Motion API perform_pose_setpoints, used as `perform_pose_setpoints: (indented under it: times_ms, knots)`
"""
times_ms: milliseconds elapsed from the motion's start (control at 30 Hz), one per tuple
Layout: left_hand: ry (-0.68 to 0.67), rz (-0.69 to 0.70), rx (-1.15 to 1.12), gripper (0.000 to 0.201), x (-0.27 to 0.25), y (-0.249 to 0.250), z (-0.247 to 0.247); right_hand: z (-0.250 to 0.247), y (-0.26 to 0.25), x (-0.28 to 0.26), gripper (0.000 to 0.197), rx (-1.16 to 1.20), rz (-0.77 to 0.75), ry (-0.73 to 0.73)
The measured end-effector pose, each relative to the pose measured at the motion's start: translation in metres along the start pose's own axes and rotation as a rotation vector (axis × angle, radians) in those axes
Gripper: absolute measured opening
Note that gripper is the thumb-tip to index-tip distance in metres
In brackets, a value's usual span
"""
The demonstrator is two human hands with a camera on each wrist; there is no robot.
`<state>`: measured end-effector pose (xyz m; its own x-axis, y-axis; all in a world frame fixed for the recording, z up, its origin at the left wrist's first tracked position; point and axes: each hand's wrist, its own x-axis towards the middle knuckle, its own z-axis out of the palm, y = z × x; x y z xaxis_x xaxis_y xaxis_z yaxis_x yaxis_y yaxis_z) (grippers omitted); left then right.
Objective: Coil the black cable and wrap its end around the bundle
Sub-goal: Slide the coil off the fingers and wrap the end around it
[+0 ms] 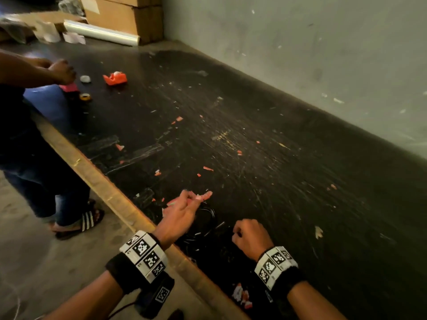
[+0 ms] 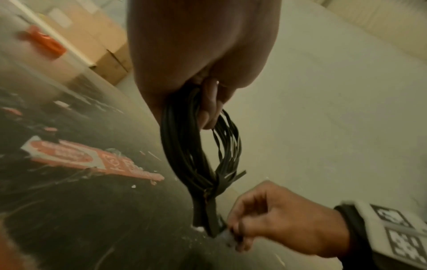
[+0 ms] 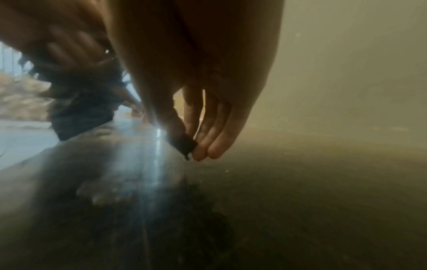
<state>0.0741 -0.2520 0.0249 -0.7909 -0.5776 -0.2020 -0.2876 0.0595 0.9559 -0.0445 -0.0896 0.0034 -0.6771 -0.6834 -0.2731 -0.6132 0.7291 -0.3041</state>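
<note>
Black cable, one coiled bundle, held by both hands: left hand, right hand

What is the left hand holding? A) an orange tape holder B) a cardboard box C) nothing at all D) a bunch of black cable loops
D: in the left wrist view the left hand grips the coiled black cable, while the right hand pinches its lower end.
</note>
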Motion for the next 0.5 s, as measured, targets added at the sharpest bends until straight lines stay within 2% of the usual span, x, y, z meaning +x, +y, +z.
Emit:
perform_pose_setpoints:
  times_ms: [100, 167, 233, 333, 400, 500]
  knots:
    - [-0.128, 0.083, 0.01, 0.021, 0.001, 0.015, 0.01, -0.016, 0.0, -0.004, 0.006, 0.288, 0.07, 0.216]
    - [-0.282, 0.113, -0.097, 0.032, 0.005, 0.019, 0.013, -0.032, -0.001, -0.012, 0.011, 0.401, 0.08, 0.338]
    - [-0.405, 0.138, -0.093, 0.032, 0.009, 0.022, 0.015, -0.049, -0.008, -0.022, 0.016, 0.455, 0.053, 0.4]
    - [-0.456, 0.181, -0.073, 0.012, 0.011, 0.029, 0.023, -0.064, -0.022, -0.034, 0.012, 0.452, -0.055, 0.43]
    - [-0.481, 0.211, -0.078, 0.025, 0.009, 0.038, 0.03, -0.067, -0.029, -0.038, 0.007, 0.412, -0.114, 0.432]
    - [-0.474, 0.319, -0.045, 0.031, 0.011, 0.044, 0.035, -0.069, -0.031, -0.043, 0.001, 0.366, -0.126, 0.449]
